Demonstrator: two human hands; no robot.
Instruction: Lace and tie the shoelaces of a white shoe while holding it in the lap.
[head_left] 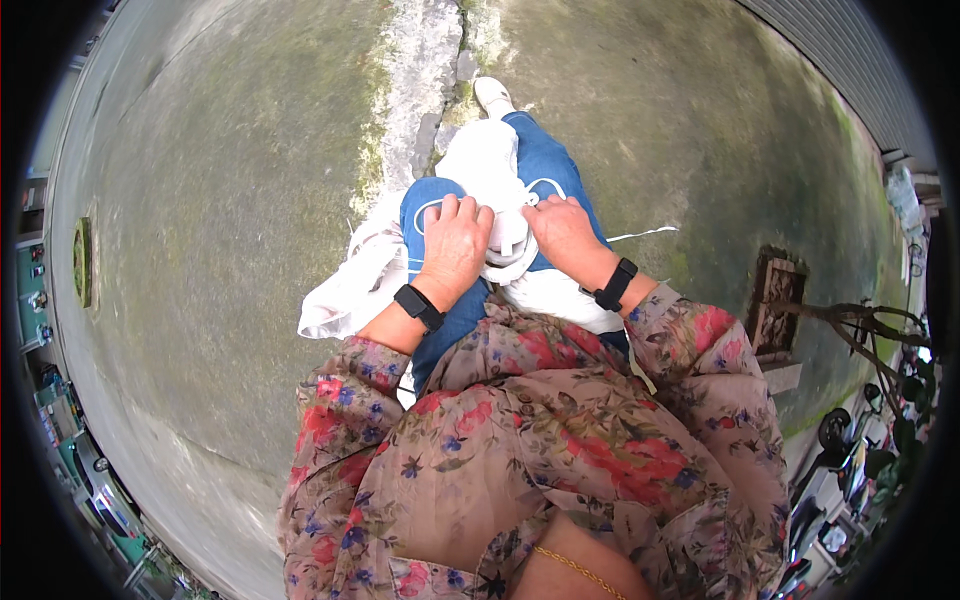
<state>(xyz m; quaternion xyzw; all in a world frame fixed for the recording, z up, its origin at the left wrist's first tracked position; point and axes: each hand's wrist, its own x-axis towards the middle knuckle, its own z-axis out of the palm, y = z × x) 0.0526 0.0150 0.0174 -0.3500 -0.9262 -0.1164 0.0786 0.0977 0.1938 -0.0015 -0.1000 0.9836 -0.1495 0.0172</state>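
Observation:
White cloth with thin cords (480,155) is bunched over my lap and between my knees. My left hand (457,242) is closed on it above my left knee, and a white cord (420,212) loops out beside its fingers. Closed too, my right hand (567,232) pinches at a cord by the right thigh, where another loop (546,184) arches above the fingers. A small white knot or ring (531,199) sits at its fingertips. One loose cord end (652,233) sticks out to the right. What lies under the fingers is hidden.
More of the white cloth (345,295) hangs off to the left of my lap. I sit with blue trousers (545,155) and a white shoe (492,95) on mossy concrete (250,200). A square planter (778,300) with a small tree stands at right, near parked vehicles (840,480).

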